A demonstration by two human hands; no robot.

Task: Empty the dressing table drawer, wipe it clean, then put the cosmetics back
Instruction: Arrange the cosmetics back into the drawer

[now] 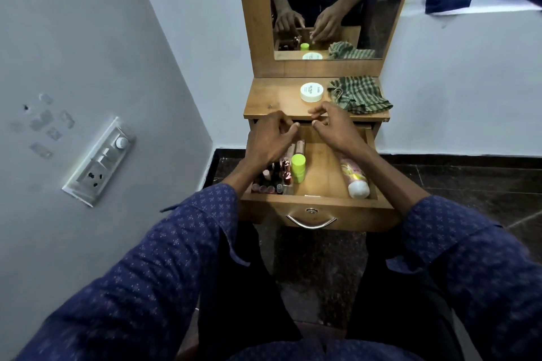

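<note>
Drawer (337, 208) pulled open, cosmetics inside. Both hands hover above its rear, fingers loosely curled, holding nothing. Left hand (271, 141) nearer green-capped bottle (298, 168); right hand (337, 129) nearer white tube (356, 179), lying front-to-back.

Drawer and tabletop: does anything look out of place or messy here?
Little stands out. A striped cloth lies crumpled on the tabletop beside a white jar, and a pale bottle lies on its side in the open drawer.

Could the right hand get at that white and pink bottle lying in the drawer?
Probably yes. The drawer is pulled open, the bottle lies uncovered along its right side, and the right hand hovers just above with nothing between them.
</note>
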